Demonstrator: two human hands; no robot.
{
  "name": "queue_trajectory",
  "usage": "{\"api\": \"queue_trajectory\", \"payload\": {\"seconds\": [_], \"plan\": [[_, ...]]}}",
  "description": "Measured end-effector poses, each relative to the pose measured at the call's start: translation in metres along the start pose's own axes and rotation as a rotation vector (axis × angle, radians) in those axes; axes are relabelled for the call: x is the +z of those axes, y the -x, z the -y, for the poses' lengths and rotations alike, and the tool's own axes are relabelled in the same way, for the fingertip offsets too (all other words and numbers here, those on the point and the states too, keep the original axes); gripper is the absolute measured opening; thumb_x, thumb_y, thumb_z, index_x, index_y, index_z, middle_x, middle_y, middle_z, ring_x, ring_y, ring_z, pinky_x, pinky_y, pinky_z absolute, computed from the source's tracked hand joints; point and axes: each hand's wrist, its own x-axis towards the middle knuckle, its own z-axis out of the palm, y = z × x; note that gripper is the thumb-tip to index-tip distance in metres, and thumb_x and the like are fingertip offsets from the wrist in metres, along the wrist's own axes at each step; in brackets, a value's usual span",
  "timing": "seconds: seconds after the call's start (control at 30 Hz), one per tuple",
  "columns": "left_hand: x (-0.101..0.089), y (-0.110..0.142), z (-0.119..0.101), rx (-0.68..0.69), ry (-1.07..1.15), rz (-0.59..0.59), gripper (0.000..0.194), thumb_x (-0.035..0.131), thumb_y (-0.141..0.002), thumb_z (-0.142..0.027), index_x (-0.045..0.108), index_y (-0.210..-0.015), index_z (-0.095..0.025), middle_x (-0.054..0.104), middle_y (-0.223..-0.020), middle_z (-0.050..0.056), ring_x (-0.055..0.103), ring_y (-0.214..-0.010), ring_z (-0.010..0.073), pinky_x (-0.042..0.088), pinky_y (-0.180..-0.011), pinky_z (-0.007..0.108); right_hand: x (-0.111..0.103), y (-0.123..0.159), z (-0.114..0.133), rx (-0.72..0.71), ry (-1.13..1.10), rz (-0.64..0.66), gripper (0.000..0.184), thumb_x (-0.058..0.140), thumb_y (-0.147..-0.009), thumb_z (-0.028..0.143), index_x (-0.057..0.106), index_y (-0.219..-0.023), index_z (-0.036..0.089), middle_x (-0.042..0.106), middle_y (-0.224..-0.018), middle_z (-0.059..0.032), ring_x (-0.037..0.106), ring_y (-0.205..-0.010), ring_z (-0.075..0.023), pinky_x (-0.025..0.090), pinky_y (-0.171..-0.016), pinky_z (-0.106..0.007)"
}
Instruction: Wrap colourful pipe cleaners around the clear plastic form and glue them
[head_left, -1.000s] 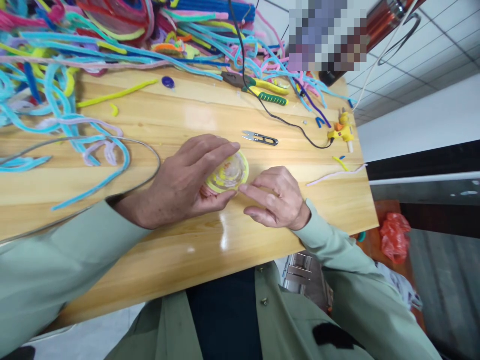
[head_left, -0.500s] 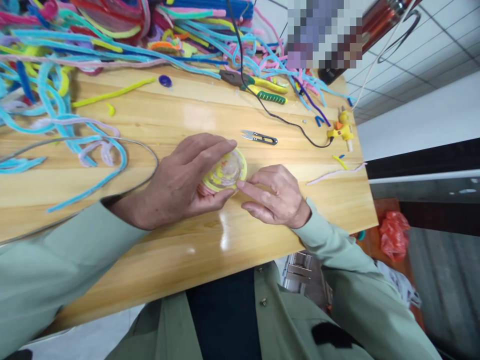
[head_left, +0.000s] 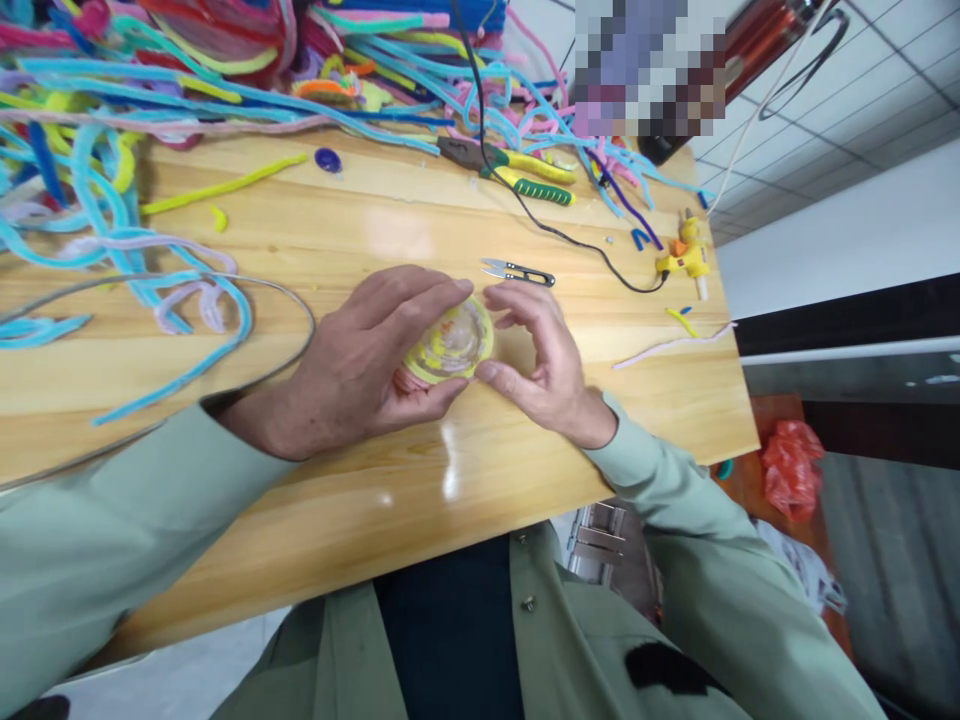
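Observation:
A round piece point(head_left: 454, 338) with a yellow rim, a pale patchy middle and a pinkish side sits tilted above the table, apparently made of coiled pipe cleaners. My left hand point(head_left: 375, 350) wraps its left side, fingers over the top and thumb below. On the right, my right hand point(head_left: 546, 365) curves with thumb and fingers apart. Its thumb tip is at the lower right of the rim, its index fingertip near the upper right; whether they press on it I cannot tell. Small thread snips point(head_left: 519, 272) lie just beyond that hand.
Colourful pipe cleaners point(head_left: 225, 85) heap along the far and left sides. Pliers point(head_left: 506, 170) with green-yellow handles lie before them. A yellow glue gun point(head_left: 684, 258) with a black cord rests at the right. A red bottle point(head_left: 739, 70) stands at the far right corner.
My right hand has opened from pointing at the rim's lower right; its fingers have risen to the rim's upper right, thumb below. My left hand and the round piece look the same.

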Motion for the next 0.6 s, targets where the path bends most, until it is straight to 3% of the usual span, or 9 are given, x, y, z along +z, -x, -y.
{"api": "queue_trajectory", "payload": {"seconds": [0.1, 0.2, 0.33, 0.47, 0.6], "plan": [[-0.002, 0.000, -0.002, -0.042, 0.016, 0.020, 0.077, 0.079, -0.103, -0.047, 0.043, -0.169, -0.027, 0.068, -0.152, 0.014, 0.068, -0.142, 0.0352, 0.062, -0.121, 0.053, 0.003, -0.003, -0.004, 0.067, -0.125, 0.081, 0.067, 0.057, -0.109, 0.071, 0.057, -0.157, 0.024, 0.067, -0.150, -0.0168, 0.066, -0.137, -0.0310, 0.066, -0.104, -0.052], [-0.004, 0.000, -0.002, -0.055, -0.007, 0.054, 0.078, 0.075, -0.105, -0.047, 0.037, -0.172, -0.034, 0.067, -0.154, 0.012, 0.067, -0.144, 0.0338, 0.062, -0.122, 0.054, 0.002, -0.002, -0.002, 0.056, -0.098, 0.106, 0.075, 0.052, -0.110, 0.073, 0.047, -0.167, 0.025, 0.058, -0.165, -0.0188, 0.057, -0.154, -0.0343, 0.061, -0.117, -0.058], [-0.004, 0.001, 0.000, 0.005, -0.035, 0.032, 0.084, 0.078, -0.104, -0.053, 0.036, -0.173, -0.030, 0.069, -0.151, 0.015, 0.069, -0.140, 0.0349, 0.066, -0.115, 0.058, 0.011, 0.005, 0.004, -0.013, 0.056, 0.172, 0.105, 0.050, -0.104, 0.087, 0.023, -0.180, 0.021, 0.035, -0.185, -0.0233, 0.034, -0.174, -0.0405, 0.042, -0.137, -0.069], [-0.006, 0.001, -0.002, -0.045, -0.077, 0.057, 0.074, 0.067, -0.110, -0.053, 0.036, -0.172, -0.029, 0.067, -0.153, 0.013, 0.069, -0.141, 0.0342, 0.065, -0.117, 0.058, 0.027, 0.007, 0.002, -0.058, 0.078, 0.187, 0.127, 0.054, -0.096, 0.093, -0.006, -0.183, 0.023, 0.022, -0.191, -0.0240, 0.027, -0.178, -0.0391, 0.035, -0.143, -0.064], [-0.005, 0.002, -0.005, -0.092, -0.105, 0.055, 0.069, 0.062, -0.111, -0.057, 0.037, -0.170, -0.031, 0.067, -0.153, 0.010, 0.070, -0.140, 0.0357, 0.064, -0.117, 0.058, 0.028, 0.004, 0.000, -0.103, 0.019, 0.149, 0.114, 0.040, -0.103, 0.090, -0.012, -0.183, 0.027, 0.020, -0.191, -0.0230, 0.024, -0.179, -0.0360, 0.033, -0.143, -0.065]]}}
